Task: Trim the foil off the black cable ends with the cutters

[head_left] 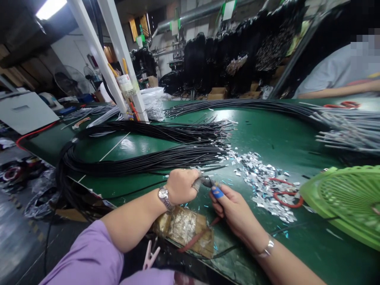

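My left hand [181,185], with a wristwatch on the wrist, is closed round the end of a black cable [204,181] near the front of the green table [267,134]. My right hand [234,208] is closed on a small tool with a red handle [215,221], its thumb wrapped in blue tape, and meets the cable end. Behind my hands lies a long bundle of black cables [142,160] looped over the table's left edge. A heap of silver foil scraps [261,178] is spread to the right of my hands.
Red-handled scissors [285,196] lie among the scraps. A green plastic basket [347,202] stands at the right. A taped brown pad [185,229] sits at the table's front edge. Grey cables [344,126] lie at the far right, where another person's arm [335,92] rests. White posts [118,59] rise at the back left.
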### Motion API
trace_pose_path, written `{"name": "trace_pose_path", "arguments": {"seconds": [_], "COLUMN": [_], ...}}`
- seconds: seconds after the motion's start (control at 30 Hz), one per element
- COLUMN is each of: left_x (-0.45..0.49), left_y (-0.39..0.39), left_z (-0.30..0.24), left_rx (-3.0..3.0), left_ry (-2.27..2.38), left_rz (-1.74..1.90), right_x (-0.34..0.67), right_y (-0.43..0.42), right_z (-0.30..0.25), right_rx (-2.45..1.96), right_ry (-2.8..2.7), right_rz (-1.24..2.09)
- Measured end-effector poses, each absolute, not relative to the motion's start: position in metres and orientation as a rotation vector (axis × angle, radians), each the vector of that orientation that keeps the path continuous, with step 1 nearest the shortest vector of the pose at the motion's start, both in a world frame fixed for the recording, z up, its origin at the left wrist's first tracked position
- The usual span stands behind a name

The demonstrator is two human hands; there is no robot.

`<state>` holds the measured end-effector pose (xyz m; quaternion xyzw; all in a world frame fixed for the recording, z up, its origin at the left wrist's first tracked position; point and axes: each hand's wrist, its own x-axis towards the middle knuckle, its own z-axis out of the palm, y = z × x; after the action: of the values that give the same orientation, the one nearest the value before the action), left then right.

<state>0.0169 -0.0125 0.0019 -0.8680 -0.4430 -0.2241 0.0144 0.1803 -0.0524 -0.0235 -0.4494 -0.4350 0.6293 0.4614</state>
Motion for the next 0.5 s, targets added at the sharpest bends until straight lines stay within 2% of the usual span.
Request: {"name": "trace_pose_path", "arguments": {"seconds": [0.5], "left_x": [0.017], "left_y": [-0.002], "left_z": [0.004], "left_rx": [-3.205], "left_ry": [-1.923], "left_rz": [-1.097], "right_x": [0.184], "right_y": [-0.05], "right_z": [-0.023], "right_rx": [-1.173], "right_ry": [-1.241], "right_rz": [1.396]}}
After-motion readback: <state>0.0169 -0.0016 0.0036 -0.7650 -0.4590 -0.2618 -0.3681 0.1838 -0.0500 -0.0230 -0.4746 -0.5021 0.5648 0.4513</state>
